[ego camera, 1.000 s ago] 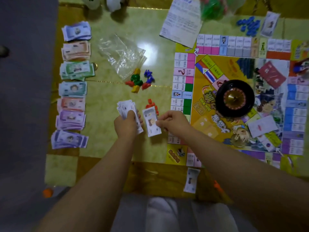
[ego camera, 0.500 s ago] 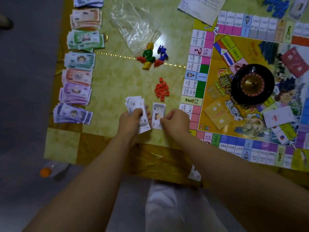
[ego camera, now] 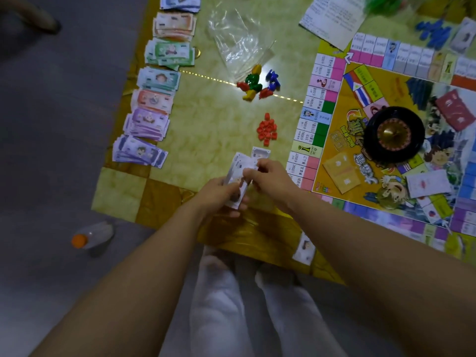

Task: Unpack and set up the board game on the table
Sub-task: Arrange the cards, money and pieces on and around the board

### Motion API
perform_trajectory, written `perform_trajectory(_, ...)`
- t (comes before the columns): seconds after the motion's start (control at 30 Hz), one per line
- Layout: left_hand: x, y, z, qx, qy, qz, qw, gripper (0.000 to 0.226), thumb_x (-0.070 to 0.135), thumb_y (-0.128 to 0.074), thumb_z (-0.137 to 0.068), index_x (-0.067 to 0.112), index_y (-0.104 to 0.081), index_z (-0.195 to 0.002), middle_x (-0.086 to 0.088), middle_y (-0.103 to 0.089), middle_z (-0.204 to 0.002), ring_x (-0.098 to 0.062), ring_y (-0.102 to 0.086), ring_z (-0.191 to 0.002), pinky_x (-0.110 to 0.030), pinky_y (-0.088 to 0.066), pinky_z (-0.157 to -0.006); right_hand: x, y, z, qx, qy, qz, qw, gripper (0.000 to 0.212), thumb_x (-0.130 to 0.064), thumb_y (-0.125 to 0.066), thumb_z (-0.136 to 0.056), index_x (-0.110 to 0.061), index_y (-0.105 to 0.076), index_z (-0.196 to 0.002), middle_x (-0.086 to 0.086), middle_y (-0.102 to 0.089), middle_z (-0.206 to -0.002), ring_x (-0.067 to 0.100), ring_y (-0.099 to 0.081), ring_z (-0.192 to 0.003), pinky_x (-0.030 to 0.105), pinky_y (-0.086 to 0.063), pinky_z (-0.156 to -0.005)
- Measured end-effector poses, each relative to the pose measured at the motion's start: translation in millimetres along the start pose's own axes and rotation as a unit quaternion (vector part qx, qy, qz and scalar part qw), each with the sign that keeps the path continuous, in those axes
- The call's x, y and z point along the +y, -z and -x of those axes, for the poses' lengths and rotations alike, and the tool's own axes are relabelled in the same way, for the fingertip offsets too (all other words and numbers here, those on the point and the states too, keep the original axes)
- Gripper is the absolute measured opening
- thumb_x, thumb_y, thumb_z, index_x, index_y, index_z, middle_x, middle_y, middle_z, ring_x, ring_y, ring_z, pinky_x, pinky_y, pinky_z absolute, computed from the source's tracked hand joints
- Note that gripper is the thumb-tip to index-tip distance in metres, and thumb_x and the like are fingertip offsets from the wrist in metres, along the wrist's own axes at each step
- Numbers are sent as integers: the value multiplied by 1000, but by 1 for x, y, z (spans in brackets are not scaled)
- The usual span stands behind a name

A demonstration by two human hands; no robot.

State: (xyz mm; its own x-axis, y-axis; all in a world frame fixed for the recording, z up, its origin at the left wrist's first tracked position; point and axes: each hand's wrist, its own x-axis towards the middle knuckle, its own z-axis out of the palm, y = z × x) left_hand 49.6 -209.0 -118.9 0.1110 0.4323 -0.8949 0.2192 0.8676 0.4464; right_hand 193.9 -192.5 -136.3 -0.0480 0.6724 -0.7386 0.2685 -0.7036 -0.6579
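"Game board [ego camera: 332, 150], head view: where does it lie?"
"Flat on the yellow surface [ego camera: 201, 119], just right of the right hand [ego camera: 273, 179], with a black roulette wheel [ego camera: 394, 132] on it."
"And the hands?"
"The left hand [ego camera: 219, 194] grips a stack of cards [ego camera: 239, 166]; the right hand pinches the same stack. One card [ego camera: 260, 152] lies just beyond them, red pieces [ego camera: 266, 130] farther out, banknote piles [ego camera: 152, 100] well left."
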Motion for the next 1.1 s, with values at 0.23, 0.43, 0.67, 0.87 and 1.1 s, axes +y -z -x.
perform_trajectory(0.23, -14, 50, -4, 139, -163, -273, 938, 13, 12, -57, -89, 15, -65, -98, -7, -65, -79, -28, -60, -75, -38, -47, -64, -2, -50, -1, 88, 158, 192, 965, 21, -26, -57, -70, -14, -59, -87, 7, -58, -82, 23, -46, -84, 33, -32, -68)
perform_trajectory(0.43, -22, 72, -15, 199, -272, -411, 847, 20, 13, -54, -91, 15, -67, -107, -6, -51, -89, -27, -53, -85, -30, -30, -65, 10, -77, -10, 162, 173, 171, 956, 27, -8, -64, -76, -20, -63, -101, -6, -62, -100, 9, -52, -88, 25, -40, -69)
perform_trajectory(0.67, -50, 83, -46, 236, -299, -399, 834, 25, 9, -62, -83, 14, -68, -107, -9, -46, -112, -24, -46, -105, -33, -43, -85, 34, -97, -22, 189, 140, 161, 959, 20, 2, -63, -76, -17, -58, -79, 0, -52, -91, 14, -50, -81, 23, -38, -68)
perform_trajectory(0.87, -57, 89, -50, 170, -295, -352, 872, 34, 0, -56, -85, 8, -54, -118, -11, -43, -115, -20, -50, -92, -17, -31, -75, 36, -113, -30, 191, 112, 140, 965, 16, -1, -61, -78, -14, -60, -87, -1, -47, -98, 11, -49, -80, 19, -37, -70)
perform_trajectory(1.1, -54, 92, -55, 143, -315, -384, 856, 19, 1, -50, -89, 5, -54, -107, -10, -39, -109, -21, -48, -83, -25, -35, -72, 38, -117, -31, 203, 99, 139, 964, 16, 0, -56, -82, -16, -57, -86, -2, -46, -96, 13, -49, -81, 23, -38, -72)
